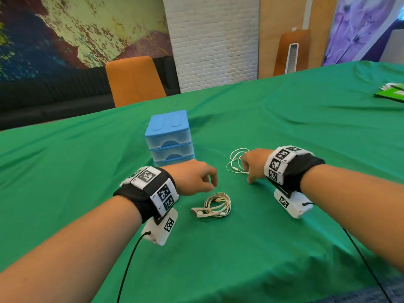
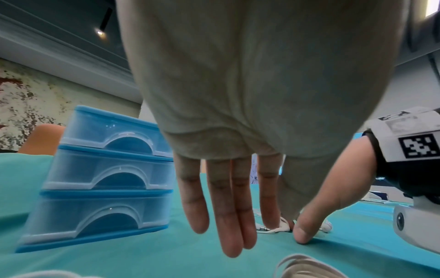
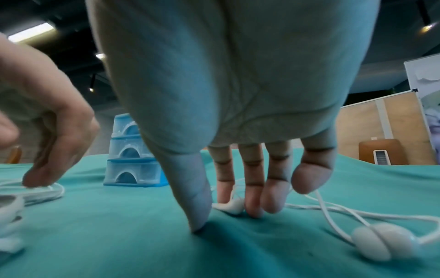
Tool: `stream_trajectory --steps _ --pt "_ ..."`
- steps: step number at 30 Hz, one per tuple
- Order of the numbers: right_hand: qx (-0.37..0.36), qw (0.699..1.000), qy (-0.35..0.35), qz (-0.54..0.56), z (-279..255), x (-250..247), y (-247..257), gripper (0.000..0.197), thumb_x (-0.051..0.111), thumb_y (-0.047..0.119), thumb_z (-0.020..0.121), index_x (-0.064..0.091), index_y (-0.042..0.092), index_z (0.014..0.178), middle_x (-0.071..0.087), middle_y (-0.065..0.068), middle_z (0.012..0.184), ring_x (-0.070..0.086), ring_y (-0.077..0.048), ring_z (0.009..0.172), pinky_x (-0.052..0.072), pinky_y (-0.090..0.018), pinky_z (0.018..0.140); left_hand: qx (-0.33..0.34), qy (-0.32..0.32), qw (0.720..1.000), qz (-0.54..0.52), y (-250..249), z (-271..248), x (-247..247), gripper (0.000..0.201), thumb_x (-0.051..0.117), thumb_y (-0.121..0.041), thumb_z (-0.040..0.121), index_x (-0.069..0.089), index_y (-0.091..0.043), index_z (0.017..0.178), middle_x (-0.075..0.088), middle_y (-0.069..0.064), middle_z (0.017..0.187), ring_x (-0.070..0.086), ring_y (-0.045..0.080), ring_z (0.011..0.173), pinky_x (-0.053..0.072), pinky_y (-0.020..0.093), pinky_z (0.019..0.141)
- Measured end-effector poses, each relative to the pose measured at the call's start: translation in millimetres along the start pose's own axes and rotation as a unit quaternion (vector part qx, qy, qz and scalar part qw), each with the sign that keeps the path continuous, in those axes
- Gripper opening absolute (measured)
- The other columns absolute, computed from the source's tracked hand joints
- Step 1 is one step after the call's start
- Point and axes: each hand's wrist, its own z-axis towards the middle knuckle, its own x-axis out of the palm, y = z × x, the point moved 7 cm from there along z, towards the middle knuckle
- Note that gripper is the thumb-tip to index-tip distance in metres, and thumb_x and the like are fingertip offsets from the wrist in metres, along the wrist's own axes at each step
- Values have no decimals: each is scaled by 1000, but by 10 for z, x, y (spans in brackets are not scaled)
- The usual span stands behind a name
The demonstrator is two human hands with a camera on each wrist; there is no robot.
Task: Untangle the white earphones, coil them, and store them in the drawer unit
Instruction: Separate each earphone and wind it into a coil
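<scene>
Right fingers (image 3: 252,195): bent down on the loose white earphones (image 1: 237,159), touching the cord, not yet holding it.
Left fingers (image 2: 228,212): hang loose and hold nothing, just above the coiled cream earphones (image 1: 215,205).
Where: the white earphones lie on the green surface (image 1: 284,237), near the blue drawer unit (image 1: 169,138). All drawers look closed.
Do it well: pinch one earbud, lift slowly, let the loops fall open.
Hard to see: the right hand (image 1: 253,164) covers part of the tangle.
</scene>
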Motion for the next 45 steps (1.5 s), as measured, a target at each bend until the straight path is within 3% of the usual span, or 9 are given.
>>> stream_trajectory --steps 12,16,18,21,24,30,35,42,45 --pt "-34 999 -13 0 172 28 43 27 55 23 97 65 3 112 66 -13 105 61 -30 94 46 -30 78 -3 -46 999 -7 -61 240 -75 25 56 -32 100 60 -26 124 69 -5 112 59 13 93 43 26 81" --pt "-54 986 -39 150 164 -152 -5 20 59 20 91 71 5 95 70 -9 92 60 -26 81 46 -31 72 -7 -67 995 -67 -43 286 -70 36 55 -38 100 49 -30 135 67 -7 113 63 13 89 46 28 79" --pt "-77 949 -56 302 102 -291 -17 14 61 15 89 71 6 84 66 -6 74 56 -20 66 43 -30 63 -7 -73 990 -122 -56 309 -65 34 51 -39 102 48 -28 134 69 -5 107 68 12 83 53 32 77" --pt "-111 870 -76 474 -53 -494 29 17 57 4 89 66 12 76 58 -2 61 50 -14 54 36 -24 53 -5 -80 962 -259 -88 340 -82 22 46 -35 105 53 -25 124 71 3 106 74 20 86 59 41 81" --pt "-153 837 -84 519 -162 -632 102 20 54 -5 87 66 11 82 60 -8 66 51 -14 55 35 -23 51 0 -127 930 -344 -123 322 -226 20 42 -34 106 61 -26 106 72 9 104 74 24 85 54 35 73" --pt "-133 906 -215 340 -211 -834 -101 12 67 10 86 71 17 77 65 4 60 59 -12 54 47 -25 60 -12 -260 856 -445 65 188 -582 31 40 -14 104 68 -1 99 73 12 96 71 23 74 52 30 65" --pt "-66 906 -231 349 -176 -757 -330 35 59 33 97 73 18 68 59 -3 60 51 -18 56 40 -29 59 -21 -310 754 -578 218 24 -775 50 34 -39 108 69 -6 96 74 9 94 71 22 72 55 28 63" --pt "56 879 -239 409 -148 -734 -761 44 52 30 98 68 18 58 60 -1 61 51 -20 60 39 -28 57 -22 -353 726 -590 444 -134 -863 59 29 -48 108 68 -8 88 73 10 93 70 20 72 53 27 63" --pt "70 869 -262 413 -210 -837 -882 37 54 23 94 70 18 61 68 -7 79 55 -24 74 48 -37 74 -33 -364 732 -575 511 -202 -902 49 35 -39 108 65 -8 85 71 9 88 68 18 65 52 25 60"
